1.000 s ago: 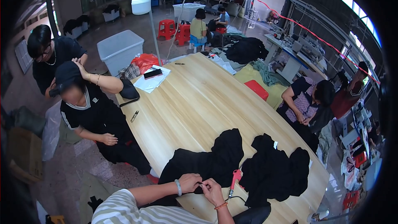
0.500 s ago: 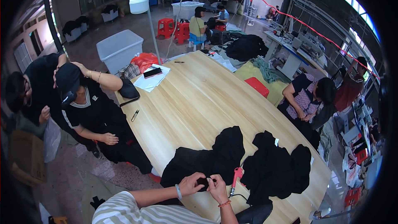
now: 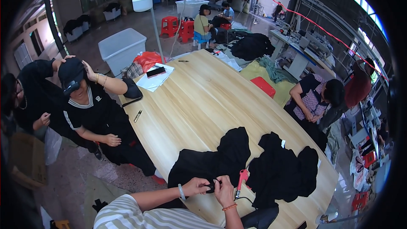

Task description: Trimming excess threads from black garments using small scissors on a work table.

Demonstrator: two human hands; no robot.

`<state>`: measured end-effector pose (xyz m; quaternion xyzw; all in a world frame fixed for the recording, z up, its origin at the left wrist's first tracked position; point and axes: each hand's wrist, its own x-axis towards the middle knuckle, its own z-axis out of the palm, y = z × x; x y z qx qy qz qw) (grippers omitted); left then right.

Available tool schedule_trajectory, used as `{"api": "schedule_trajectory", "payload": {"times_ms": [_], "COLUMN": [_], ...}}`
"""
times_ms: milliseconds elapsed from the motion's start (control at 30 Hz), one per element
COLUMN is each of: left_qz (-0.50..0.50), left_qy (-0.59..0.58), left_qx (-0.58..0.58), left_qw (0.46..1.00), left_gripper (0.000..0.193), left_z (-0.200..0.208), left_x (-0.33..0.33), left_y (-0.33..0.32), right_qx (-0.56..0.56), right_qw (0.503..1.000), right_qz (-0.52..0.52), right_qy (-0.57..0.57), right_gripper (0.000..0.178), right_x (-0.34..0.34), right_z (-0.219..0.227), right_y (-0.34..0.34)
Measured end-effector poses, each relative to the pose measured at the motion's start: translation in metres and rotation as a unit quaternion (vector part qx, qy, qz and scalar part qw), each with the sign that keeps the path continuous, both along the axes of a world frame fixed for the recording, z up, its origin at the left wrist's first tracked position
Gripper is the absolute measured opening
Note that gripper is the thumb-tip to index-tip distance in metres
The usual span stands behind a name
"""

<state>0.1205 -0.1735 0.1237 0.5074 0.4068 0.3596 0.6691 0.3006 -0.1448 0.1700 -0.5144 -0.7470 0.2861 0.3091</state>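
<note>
At the near edge of the table, my left hand point(image 3: 196, 187) and my right hand point(image 3: 224, 192) are close together, pinching the edge of a black garment point(image 3: 212, 163). A small bit of dark cloth shows between the fingertips; its detail is too small to make out. The rest of that garment spreads over the tabletop just beyond my hands. Right of my right hand lies a pink-red air gun point(image 3: 242, 179) with a dark hose. A second black garment point(image 3: 280, 169), bunched up with a small white tag, lies to the right of the air gun.
On the wooden table point(image 3: 199, 97) lie thread snips point(image 3: 137, 115), a phone point(image 3: 156, 72) on white paper, and a black pouch point(image 3: 258, 218) near me. One co-worker point(image 3: 99, 106) stands at the left edge with another behind; one sits at the right point(image 3: 311, 101). A lamp point(image 3: 142, 0) hangs ahead.
My hands have shifted slightly, and the garment's left edge has drawn a little to the right. A seated person at the back has raised their head, and someone stands upright in the far doorway.
</note>
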Motion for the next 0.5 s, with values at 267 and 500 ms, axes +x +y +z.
{"api": "schedule_trajectory", "payload": {"times_ms": [267, 500], "left_qz": [0.025, 0.168], "left_qy": [0.135, 0.052], "left_qx": [0.163, 0.104], "left_qw": [0.977, 0.979], "left_gripper": [0.018, 0.016], "left_z": [0.021, 0.022], "left_x": [0.003, 0.015], "left_y": [0.002, 0.003], "right_qx": [0.034, -0.038], "right_qw": [0.999, 0.996], "right_qz": [-0.004, 0.026], "right_qy": [0.022, 0.076], "right_gripper": [0.007, 0.006], "right_x": [-0.005, -0.004], "right_z": [-0.005, -0.019], "right_y": [-0.004, 0.004]}}
